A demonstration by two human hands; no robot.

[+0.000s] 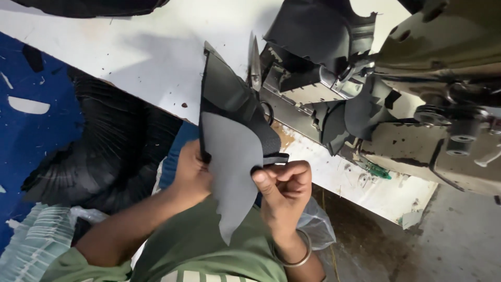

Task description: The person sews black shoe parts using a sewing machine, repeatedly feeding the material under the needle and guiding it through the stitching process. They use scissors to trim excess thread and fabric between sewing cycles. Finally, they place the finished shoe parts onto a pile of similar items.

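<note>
Left hand (192, 172) pinches the left edge of a cut shoe-upper panel (235, 151) | right hand (284, 185) clenches its black strap end | panel held upright off the worktop's (156, 62) near edge, before a sewing machine (417, 104) | looks thin, light, floppy; best gripped at edges.

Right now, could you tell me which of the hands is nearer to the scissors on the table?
Right. The right hand is below the scissors, slightly to their right; the left hand sits farther off, lower left.

White worktable (156, 62), blue floor (31, 136), grey concrete (459, 240)
</note>
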